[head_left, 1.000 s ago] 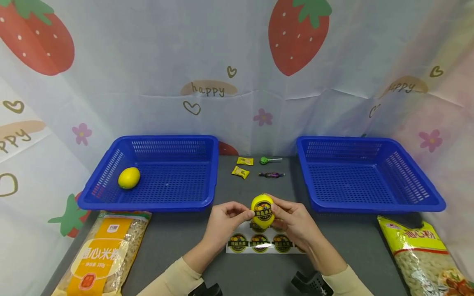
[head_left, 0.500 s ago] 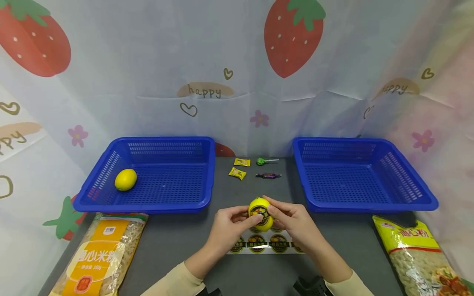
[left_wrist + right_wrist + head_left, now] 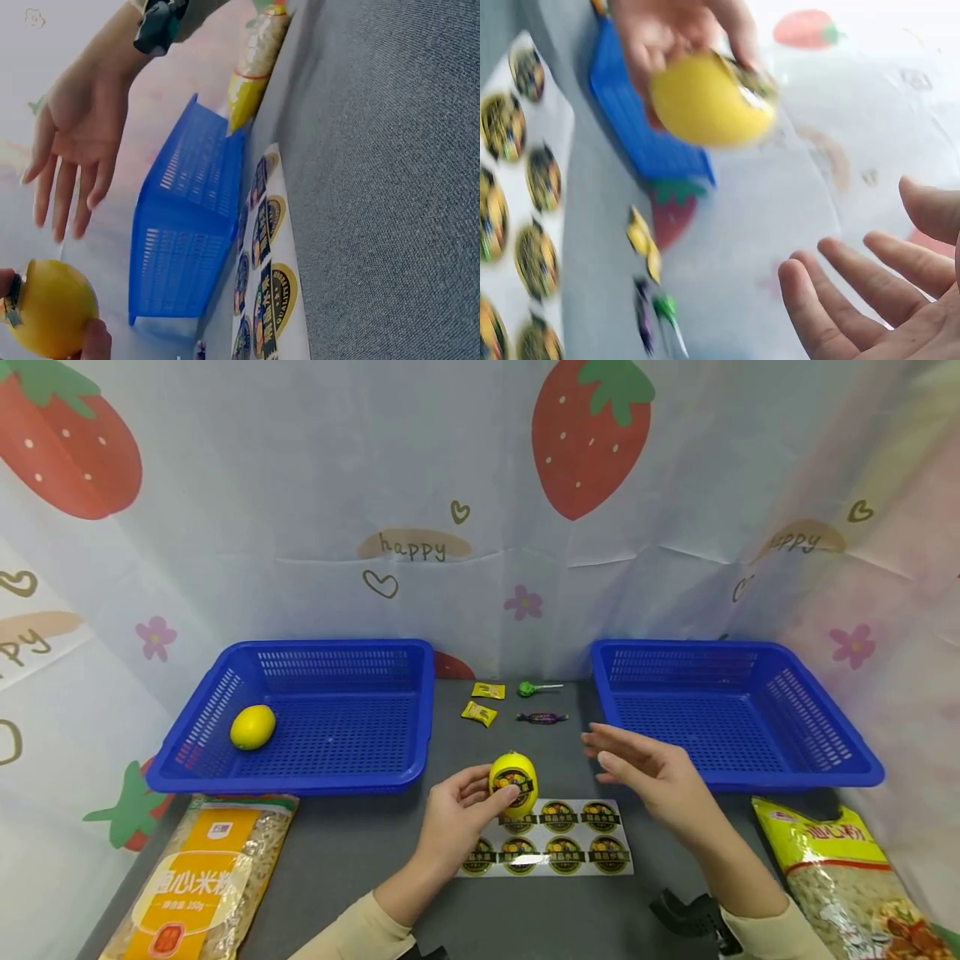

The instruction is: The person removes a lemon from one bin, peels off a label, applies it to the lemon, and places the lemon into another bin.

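In the head view my left hand point(image 3: 459, 814) grips a yellow lemon point(image 3: 522, 763), its thumb lying over a round dark label stuck on the fruit. Apart from it, to the right, my right hand point(image 3: 660, 777) holds nothing, and its fingers are extended in front of the right basket. Below the lemon a white sheet of round black-and-gold stickers point(image 3: 577, 837) lies on the grey table. The left wrist view shows the lemon point(image 3: 56, 311) between thumb and fingers. Blurred in the right wrist view, the lemon point(image 3: 705, 105) sits in the left hand, with the spread right fingers point(image 3: 877, 277) nearby.
A blue basket point(image 3: 300, 781) at left contains another lemon point(image 3: 253, 727). The right blue basket point(image 3: 742, 781) stands opposite. Between them lie yellow-wrapped candies point(image 3: 480, 713), a green lollipop point(image 3: 527, 689) and a purple-wrapped candy point(image 3: 542, 718). Food bags flank the table, left point(image 3: 198, 877) and right point(image 3: 847, 868).
My right hand has let go of the lemon and moved right, uncovering more of the sticker sheet. The left hand keeps the lemon, slightly further left, its thumb now on the label.
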{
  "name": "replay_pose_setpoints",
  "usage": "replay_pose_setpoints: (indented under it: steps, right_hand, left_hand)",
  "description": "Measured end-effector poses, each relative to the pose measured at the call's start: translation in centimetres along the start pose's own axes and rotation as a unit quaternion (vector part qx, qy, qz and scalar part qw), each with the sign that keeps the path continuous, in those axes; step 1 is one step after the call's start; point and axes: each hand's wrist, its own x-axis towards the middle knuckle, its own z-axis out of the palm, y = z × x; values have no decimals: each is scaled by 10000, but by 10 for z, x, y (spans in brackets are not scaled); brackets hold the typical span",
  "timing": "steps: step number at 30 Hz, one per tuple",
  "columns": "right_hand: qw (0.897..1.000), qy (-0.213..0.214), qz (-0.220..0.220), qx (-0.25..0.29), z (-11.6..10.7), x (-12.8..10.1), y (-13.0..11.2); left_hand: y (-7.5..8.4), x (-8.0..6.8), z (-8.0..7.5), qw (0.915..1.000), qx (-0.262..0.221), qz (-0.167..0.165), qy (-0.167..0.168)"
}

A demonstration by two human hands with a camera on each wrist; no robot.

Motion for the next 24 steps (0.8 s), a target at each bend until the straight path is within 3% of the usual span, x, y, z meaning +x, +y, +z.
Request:
replay_pose_setpoints:
  steps: [5, 10, 15, 20, 24]
  right_hand:
    - [9982, 456, -87, -390, -35, -8, 1]
    - [9956, 708, -73, -609, -57, -16, 4]
    - [9907, 969, -29, -955, -72, -25, 5]
    - [9793, 1359, 229, -1484, -95, -34, 9]
    - [9786, 1524, 412, -1316, -121, -40, 18]
  left_hand:
    - [-2, 0, 1, 9998, 171, -18, -71]
    - [-2, -1, 2, 9997, 223, -7, -130]
    - [-2, -1, 4, 9985, 0, -56, -551]
    - [-2, 0, 6, 9956, -300, -154, -871]
    - [-1, 0, 3, 9951, -304, -243, -910]
